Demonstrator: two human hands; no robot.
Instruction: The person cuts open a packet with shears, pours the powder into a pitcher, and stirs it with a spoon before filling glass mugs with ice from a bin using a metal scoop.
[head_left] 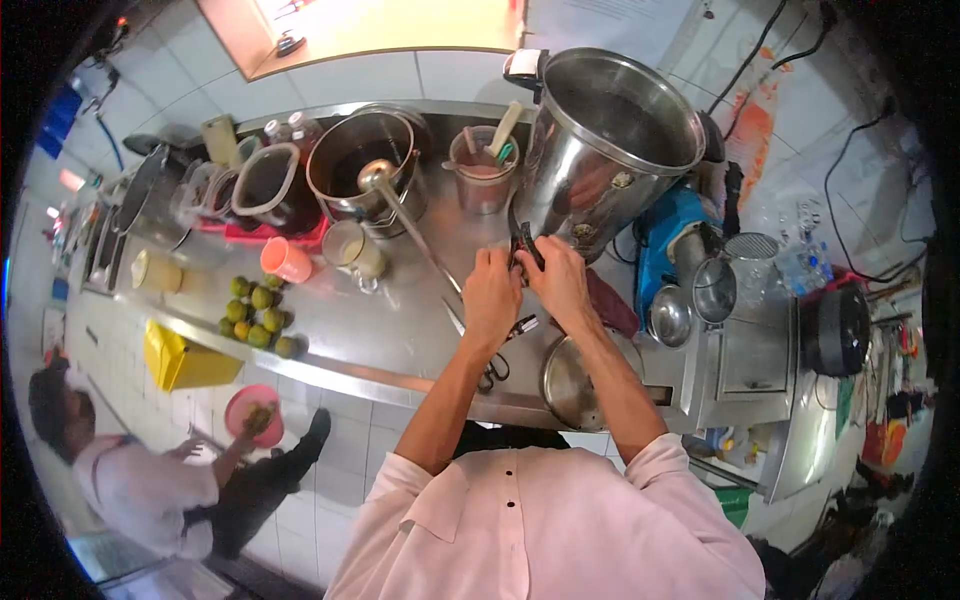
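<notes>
My left hand (493, 290) and my right hand (560, 275) meet over the steel counter, fingers closed. Between them is a narrow black thing (527, 240), slim and handle-like; its kind is not clear. The right hand grips it, while what the left fingers pinch is hidden. Just behind stands a tall steel pot (570, 190) with dark liquid. To the left a long ladle (408, 215) slants from a second pot (325, 165) across the counter. Black-handled scissors (492, 374) lie below my left hand. A round steel lid (560, 385) sits under my right forearm.
Green citrus fruits (262, 298), an orange cup (287, 260) and a glass mug (355, 255) stand left. A utensil container (482, 180) is at the back. Strainers (714, 290) and a blue device (660, 235) are right. A seated person (150, 470) holds a pink bowl (240, 405).
</notes>
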